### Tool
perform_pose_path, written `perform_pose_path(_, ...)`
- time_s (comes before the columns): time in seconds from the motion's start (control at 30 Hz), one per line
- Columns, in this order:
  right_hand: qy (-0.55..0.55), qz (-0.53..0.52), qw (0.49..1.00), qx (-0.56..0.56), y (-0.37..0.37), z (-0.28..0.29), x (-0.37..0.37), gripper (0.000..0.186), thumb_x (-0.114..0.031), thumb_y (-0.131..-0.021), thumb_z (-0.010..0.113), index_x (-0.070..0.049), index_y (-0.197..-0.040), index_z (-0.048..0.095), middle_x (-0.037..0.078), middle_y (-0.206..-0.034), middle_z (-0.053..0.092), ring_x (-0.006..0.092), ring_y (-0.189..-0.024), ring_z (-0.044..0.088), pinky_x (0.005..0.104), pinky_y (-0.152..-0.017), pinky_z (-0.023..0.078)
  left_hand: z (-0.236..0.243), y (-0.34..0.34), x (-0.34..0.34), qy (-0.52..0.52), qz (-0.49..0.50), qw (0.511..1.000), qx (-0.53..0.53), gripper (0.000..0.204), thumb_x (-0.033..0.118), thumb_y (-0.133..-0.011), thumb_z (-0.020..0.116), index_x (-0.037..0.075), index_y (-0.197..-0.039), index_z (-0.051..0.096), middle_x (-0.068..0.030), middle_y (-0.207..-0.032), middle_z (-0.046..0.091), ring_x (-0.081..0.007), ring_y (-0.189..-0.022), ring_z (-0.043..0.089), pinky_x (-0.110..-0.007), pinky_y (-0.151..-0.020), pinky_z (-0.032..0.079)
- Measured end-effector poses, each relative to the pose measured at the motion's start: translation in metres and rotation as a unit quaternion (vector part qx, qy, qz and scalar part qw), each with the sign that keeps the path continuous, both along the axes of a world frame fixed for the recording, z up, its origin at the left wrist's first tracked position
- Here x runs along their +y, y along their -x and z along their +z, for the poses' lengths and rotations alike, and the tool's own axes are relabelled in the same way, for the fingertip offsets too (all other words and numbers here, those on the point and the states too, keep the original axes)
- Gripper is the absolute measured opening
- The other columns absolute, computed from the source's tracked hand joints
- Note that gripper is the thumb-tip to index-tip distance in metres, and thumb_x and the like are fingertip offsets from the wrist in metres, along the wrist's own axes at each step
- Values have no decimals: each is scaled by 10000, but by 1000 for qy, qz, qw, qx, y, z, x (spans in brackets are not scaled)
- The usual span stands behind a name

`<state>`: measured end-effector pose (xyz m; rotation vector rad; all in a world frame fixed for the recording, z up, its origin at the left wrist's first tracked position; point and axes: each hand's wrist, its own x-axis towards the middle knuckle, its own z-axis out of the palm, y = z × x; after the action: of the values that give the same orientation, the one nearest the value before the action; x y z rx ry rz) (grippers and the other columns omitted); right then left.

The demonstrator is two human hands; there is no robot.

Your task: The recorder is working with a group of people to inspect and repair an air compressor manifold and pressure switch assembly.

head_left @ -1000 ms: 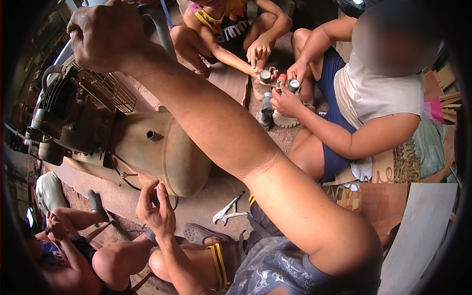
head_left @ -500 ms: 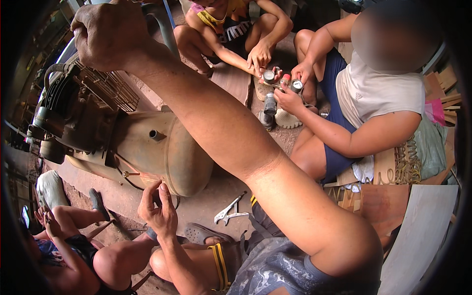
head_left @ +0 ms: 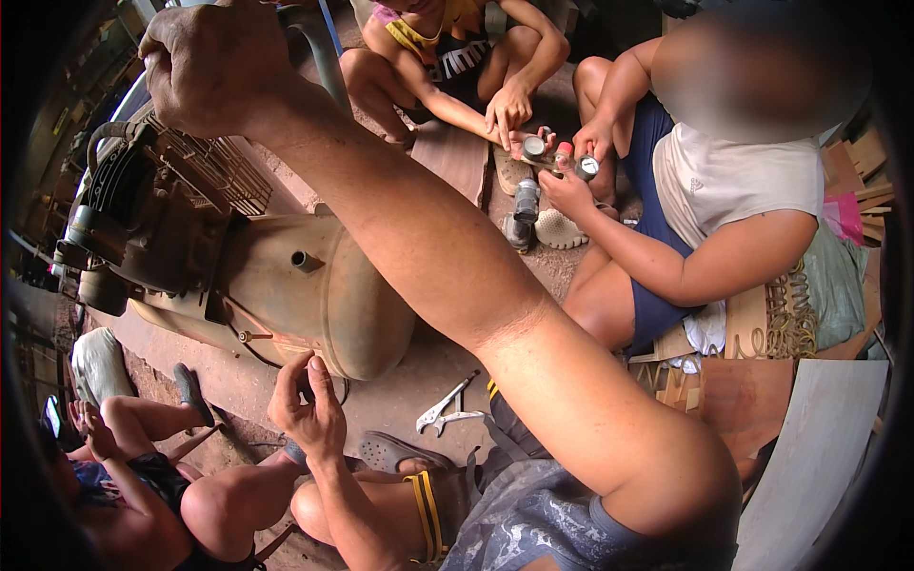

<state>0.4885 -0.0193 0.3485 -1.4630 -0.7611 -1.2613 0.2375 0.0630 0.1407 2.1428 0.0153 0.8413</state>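
Note:
My right hand [head_left: 205,71] is curled into a fist at the top left, above the compressor pump [head_left: 133,238], with my forearm crossing the view; whatever it may grip is hidden. My left hand [head_left: 307,404] is curled, thumb close to the index finger, just below the rusty beige tank [head_left: 367,314] and its small brass fitting [head_left: 249,336]; I cannot make out anything within it. Silver locking pliers [head_left: 443,414] lie on the floor board right of that hand. A grey pipe [head_left: 324,57] rises beside my right fist.
Two co-workers [head_left: 447,48] [head_left: 724,190] sit opposite, handling gauges [head_left: 533,148] on a fitting above a metal cylinder [head_left: 526,200]. Another person [head_left: 219,504] sits at lower left. Wood boards [head_left: 743,400], coiled springs [head_left: 790,305] and a grey sheet [head_left: 809,457] lie at right.
The co-workers' gauge assembly has shifted slightly right, and the right co-worker's head has moved. The person at lower left has changed hand position. My own hands have barely moved.

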Motion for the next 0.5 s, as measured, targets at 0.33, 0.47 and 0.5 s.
perform_pose_path(0.33, -5, -5, 1000, -7, 2, 0, -2, 103, -199, -782, 687, -121, -809, 748, 161, -680, 701, 335, -658, 713, 431, -666, 578, -5, -2, 1, -8, 5, 1000, -27, 94, 63, -948, 692, -24, -983, 700, -26, -662, 632, -64, -577, 542, -218, -553, 417)
perform_pose_path(0.47, -1, 2, 1000, 12, 3, 1, -2, 110, -205, -777, 690, -117, -810, 747, 169, -690, 701, 345, -675, 714, 439, -678, 579, -7, -3, 1, -18, 11, 999, -34, 87, 63, -939, 706, -15, -977, 702, -11, -634, 607, -51, -549, 491, -214, -517, 363)
perform_pose_path(0.5, 3, 1, 1000, 18, 3, 1, -3, 112, -206, -775, 691, -117, -811, 747, 171, -696, 703, 348, -682, 714, 441, -682, 579, -7, -4, 1, -15, 5, 999, -34, 87, 63, -939, 706, -15, -977, 702, -11, -634, 607, -51, -549, 491, -214, -517, 363)
